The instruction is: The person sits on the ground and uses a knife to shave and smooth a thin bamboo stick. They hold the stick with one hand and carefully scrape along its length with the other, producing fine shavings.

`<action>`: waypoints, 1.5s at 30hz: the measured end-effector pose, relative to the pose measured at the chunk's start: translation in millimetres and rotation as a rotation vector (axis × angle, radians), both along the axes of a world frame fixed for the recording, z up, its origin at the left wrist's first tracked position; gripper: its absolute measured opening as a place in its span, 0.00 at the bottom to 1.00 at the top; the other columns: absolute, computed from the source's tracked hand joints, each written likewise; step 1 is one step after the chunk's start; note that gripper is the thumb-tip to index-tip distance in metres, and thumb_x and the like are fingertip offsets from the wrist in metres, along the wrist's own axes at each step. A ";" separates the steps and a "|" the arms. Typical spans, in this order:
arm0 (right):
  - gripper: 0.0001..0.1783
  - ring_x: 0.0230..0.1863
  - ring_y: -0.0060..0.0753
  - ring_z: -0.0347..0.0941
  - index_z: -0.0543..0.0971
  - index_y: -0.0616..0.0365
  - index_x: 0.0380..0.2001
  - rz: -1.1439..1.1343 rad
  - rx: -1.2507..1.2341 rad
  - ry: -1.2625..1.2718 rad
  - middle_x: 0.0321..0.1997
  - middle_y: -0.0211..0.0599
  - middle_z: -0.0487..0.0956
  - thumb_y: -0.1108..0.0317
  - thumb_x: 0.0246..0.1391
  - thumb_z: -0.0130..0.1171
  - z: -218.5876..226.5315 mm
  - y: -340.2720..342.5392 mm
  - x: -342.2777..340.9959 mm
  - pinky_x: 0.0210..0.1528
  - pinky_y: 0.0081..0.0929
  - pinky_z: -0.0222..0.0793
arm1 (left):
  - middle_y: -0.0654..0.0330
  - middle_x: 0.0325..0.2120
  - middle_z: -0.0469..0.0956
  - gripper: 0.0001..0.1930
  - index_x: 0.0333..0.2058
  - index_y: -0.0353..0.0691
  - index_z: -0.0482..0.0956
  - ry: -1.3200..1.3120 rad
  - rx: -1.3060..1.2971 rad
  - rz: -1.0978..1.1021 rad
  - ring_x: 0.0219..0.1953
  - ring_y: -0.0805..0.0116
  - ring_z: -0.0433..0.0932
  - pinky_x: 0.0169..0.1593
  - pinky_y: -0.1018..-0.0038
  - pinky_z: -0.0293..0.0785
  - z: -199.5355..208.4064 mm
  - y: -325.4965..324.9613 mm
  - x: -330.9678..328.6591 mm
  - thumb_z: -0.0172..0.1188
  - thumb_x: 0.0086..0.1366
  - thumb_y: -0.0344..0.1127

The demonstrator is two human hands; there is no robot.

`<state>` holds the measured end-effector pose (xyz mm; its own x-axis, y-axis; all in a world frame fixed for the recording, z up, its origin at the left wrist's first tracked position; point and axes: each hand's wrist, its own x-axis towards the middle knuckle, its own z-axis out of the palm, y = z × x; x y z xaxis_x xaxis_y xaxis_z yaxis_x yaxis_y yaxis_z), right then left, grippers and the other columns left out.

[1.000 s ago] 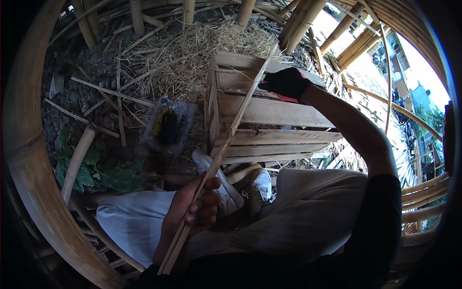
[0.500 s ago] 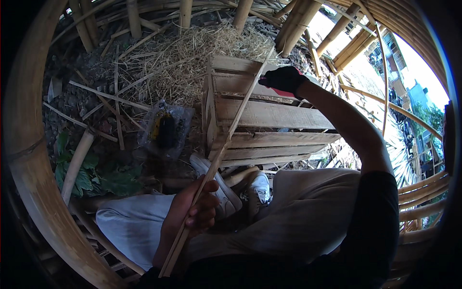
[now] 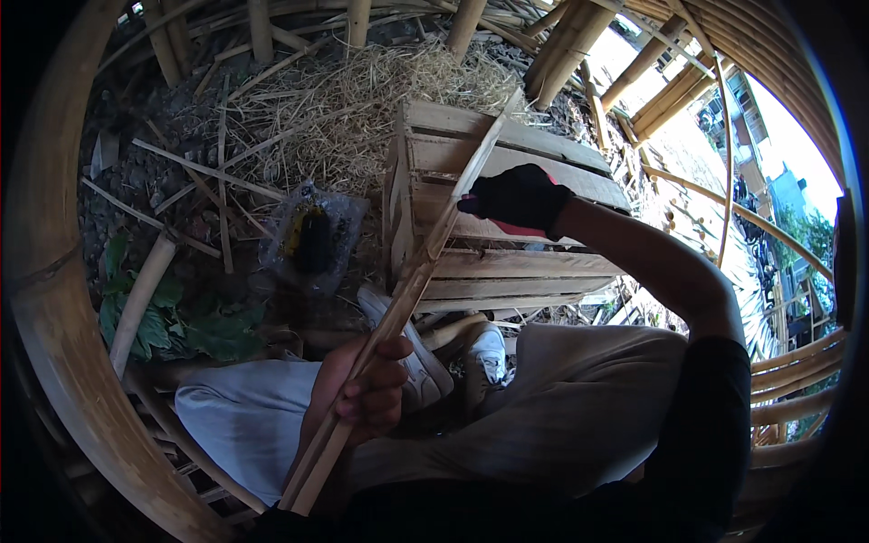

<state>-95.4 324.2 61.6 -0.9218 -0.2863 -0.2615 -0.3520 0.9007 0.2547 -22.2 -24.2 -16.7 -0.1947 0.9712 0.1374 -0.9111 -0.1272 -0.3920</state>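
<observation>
My left hand (image 3: 367, 391) is bare and closed around the lower part of a long bamboo strip (image 3: 409, 288) that slants up to the right from my lap. My right hand (image 3: 518, 199), in a black glove with red trim, grips the same strip higher up, in front of a wooden crate (image 3: 534, 271). My legs, in light trousers, and white shoes (image 3: 425, 357) lie beneath the strip.
A thick curved bamboo frame (image 3: 54, 299) arcs along the left and bottom. Straw (image 3: 344, 100) and loose bamboo slivers cover the ground behind the crate. A plastic bag with a dark and yellow object (image 3: 312, 237) lies left of the crate. Green leaves (image 3: 172, 326) grow at left.
My gloved right hand has slid down the bamboo strip toward me, from near its upper end to about the middle of the crate. My left hand keeps its hold.
</observation>
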 end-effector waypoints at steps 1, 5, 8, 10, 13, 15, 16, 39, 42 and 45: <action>0.22 0.36 0.43 0.81 0.81 0.43 0.42 0.040 -0.034 -0.051 0.31 0.37 0.83 0.43 0.69 0.42 -4.3 -24.5 10.9 0.38 0.37 0.77 | 0.63 0.14 0.69 0.17 0.41 0.40 0.66 -0.019 0.010 0.003 0.09 0.75 0.71 0.11 0.80 0.64 -1.6 -1.7 -0.1 0.31 0.78 0.44; 0.21 0.32 0.41 0.81 0.81 0.42 0.41 0.179 -0.162 -0.003 0.30 0.34 0.82 0.43 0.68 0.44 -12.2 -13.6 21.4 0.33 0.39 0.77 | 0.63 0.14 0.69 0.16 0.41 0.40 0.65 -0.065 0.017 -0.020 0.10 0.75 0.71 0.11 0.80 0.64 -5.8 3.9 0.3 0.31 0.78 0.44; 0.18 0.31 0.39 0.81 0.81 0.41 0.41 0.254 -0.108 0.075 0.31 0.32 0.82 0.46 0.68 0.46 -9.8 -4.4 13.9 0.31 0.37 0.78 | 0.62 0.14 0.69 0.16 0.41 0.40 0.65 -0.087 0.009 -0.003 0.10 0.75 0.71 0.12 0.80 0.65 -5.4 5.9 -3.0 0.31 0.78 0.44; 0.19 0.31 0.38 0.81 0.81 0.41 0.41 0.309 -0.170 0.132 0.31 0.32 0.82 0.46 0.68 0.46 -11.2 -3.7 16.4 0.31 0.37 0.78 | 0.62 0.15 0.70 0.16 0.41 0.40 0.64 -0.087 0.011 -0.002 0.10 0.75 0.71 0.12 0.80 0.65 -6.2 7.1 -3.4 0.31 0.78 0.44; 0.19 0.31 0.38 0.82 0.82 0.40 0.42 0.146 0.016 0.014 0.30 0.32 0.82 0.44 0.68 0.47 -5.2 -13.6 13.6 0.32 0.36 0.78 | 0.63 0.14 0.69 0.16 0.41 0.41 0.64 -0.075 0.030 -0.002 0.10 0.75 0.70 0.12 0.81 0.65 -10.8 7.7 -5.8 0.30 0.78 0.44; 0.21 0.31 0.39 0.82 0.82 0.42 0.41 0.111 -0.100 0.062 0.29 0.32 0.82 0.42 0.67 0.46 2.9 -37.1 33.7 0.33 0.36 0.78 | 0.64 0.14 0.67 0.16 0.40 0.42 0.65 -0.084 0.062 -0.002 0.09 0.75 0.68 0.12 0.81 0.63 -10.3 -3.5 -14.4 0.30 0.79 0.43; 0.22 0.31 0.40 0.81 0.82 0.42 0.41 0.094 -0.160 0.081 0.29 0.32 0.82 0.42 0.67 0.46 8.5 -49.8 40.4 0.33 0.36 0.78 | 0.63 0.14 0.68 0.16 0.41 0.41 0.65 -0.066 0.053 0.007 0.10 0.74 0.69 0.12 0.81 0.64 -6.2 -4.6 -12.5 0.30 0.79 0.43; 0.22 0.39 0.42 0.81 0.81 0.46 0.43 0.050 -0.073 -0.015 0.36 0.35 0.83 0.45 0.69 0.43 -4.4 7.0 4.3 0.40 0.38 0.77 | 0.62 0.14 0.69 0.16 0.40 0.43 0.64 -0.053 -0.036 -0.004 0.10 0.75 0.71 0.12 0.80 0.67 1.5 1.2 1.7 0.31 0.78 0.46; 0.23 0.42 0.44 0.80 0.81 0.44 0.45 -0.056 0.074 -0.018 0.38 0.34 0.83 0.47 0.71 0.40 6.4 54.4 -7.3 0.44 0.38 0.77 | 0.62 0.15 0.69 0.15 0.40 0.42 0.64 -0.048 0.029 -0.019 0.10 0.75 0.71 0.12 0.81 0.67 3.5 4.7 0.5 0.31 0.78 0.45; 0.21 0.42 0.42 0.81 0.80 0.39 0.48 -0.138 -0.034 -0.174 0.40 0.33 0.83 0.45 0.70 0.41 6.9 -27.0 11.5 0.46 0.39 0.77 | 0.62 0.14 0.69 0.16 0.40 0.42 0.63 -0.059 0.027 0.015 0.10 0.75 0.70 0.12 0.81 0.67 0.7 -2.8 3.0 0.31 0.78 0.45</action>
<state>-83.8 297.2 68.5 -0.8947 -0.1720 -0.4121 -0.2608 0.9504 0.1696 -19.2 -27.0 -16.0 -0.2176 0.9643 0.1512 -0.8846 -0.1293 -0.4481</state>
